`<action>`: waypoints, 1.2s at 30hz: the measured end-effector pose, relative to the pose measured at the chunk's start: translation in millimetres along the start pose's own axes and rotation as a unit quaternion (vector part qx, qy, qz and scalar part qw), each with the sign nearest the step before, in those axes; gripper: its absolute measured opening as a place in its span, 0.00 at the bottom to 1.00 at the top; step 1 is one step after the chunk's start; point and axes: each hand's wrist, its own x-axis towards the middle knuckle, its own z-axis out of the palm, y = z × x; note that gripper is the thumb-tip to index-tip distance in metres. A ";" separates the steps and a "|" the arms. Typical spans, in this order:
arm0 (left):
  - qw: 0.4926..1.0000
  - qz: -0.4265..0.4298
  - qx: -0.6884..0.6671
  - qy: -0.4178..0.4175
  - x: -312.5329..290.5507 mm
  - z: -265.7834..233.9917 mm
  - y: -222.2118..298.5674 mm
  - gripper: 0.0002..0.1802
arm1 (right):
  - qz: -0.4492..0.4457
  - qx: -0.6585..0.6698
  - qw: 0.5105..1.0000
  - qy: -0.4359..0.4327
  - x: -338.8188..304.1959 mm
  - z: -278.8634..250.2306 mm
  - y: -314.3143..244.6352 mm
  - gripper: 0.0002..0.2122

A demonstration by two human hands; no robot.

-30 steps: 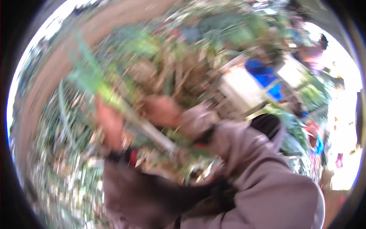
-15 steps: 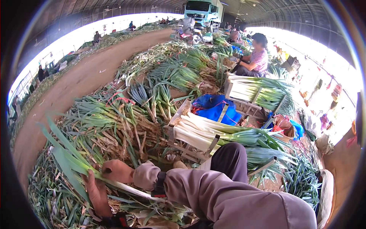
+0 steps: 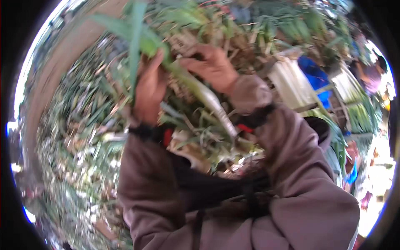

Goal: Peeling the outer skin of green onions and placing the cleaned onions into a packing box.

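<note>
A leek (image 3: 204,94) slants in front of me, green leaves up at the left and pale stalk down toward my right wrist. My left hand (image 3: 151,91) is closed round it where the leaves fan out. Close against the upper stalk, my right hand (image 3: 214,68) has its fingers bent and pinched together. Blur hides what, if anything, sits between those fingertips. Both wrists carry dark bands with red patches. Below the stalk lie loose leaves and brownish scraps (image 3: 189,154).
Cleaned white leeks (image 3: 291,81) lie stacked in a rack on the right, beside blue plastic (image 3: 314,79). Another stacked rack (image 3: 349,85) stands beyond it, near a seated person (image 3: 371,77). Leaf litter (image 3: 79,150) covers the left. A dirt lane (image 3: 54,79) curves along the far left.
The view has tipped down and swung, so the truck and roof are out of sight. Both hands and the leek now appear higher and more central. My right hand has shifted along the stalk.
</note>
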 end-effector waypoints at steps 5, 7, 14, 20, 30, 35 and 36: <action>0.899 -0.065 -0.383 0.203 24.6 -19.6 -2.8 0.13 | 0.050 0.275 0.947 -0.156 -22.8 25.2 -29.7 0.02; 0.872 -0.059 -0.423 0.240 22.3 -31.2 -9.6 0.17 | 0.109 0.354 0.909 -0.192 -20.7 15.6 -16.9 0.05; 0.851 -0.049 -0.357 0.381 27.7 -134.0 -42.7 0.27 | 0.224 0.285 0.857 -0.366 -81.1 -6.9 34.5 0.10; 0.861 -0.071 -0.299 0.405 41.1 -171.9 -66.0 0.31 | 0.300 -0.091 0.746 -0.587 -223.7 5.9 177.8 0.16; 0.870 -0.044 -0.386 0.302 -18.8 -256.9 -122.2 0.08 | 0.119 0.078 0.963 -0.228 -104.9 29.8 80.7 0.28; 0.928 -0.041 -0.222 0.295 -52.4 -335.7 -132.4 0.11 | 0.287 0.203 0.888 -0.297 -117.4 36.2 48.3 0.39; 0.938 -0.046 -0.151 0.309 -54.4 -321.8 -146.6 0.11 | 0.292 0.204 0.895 -0.269 -126.2 25.7 36.3 0.31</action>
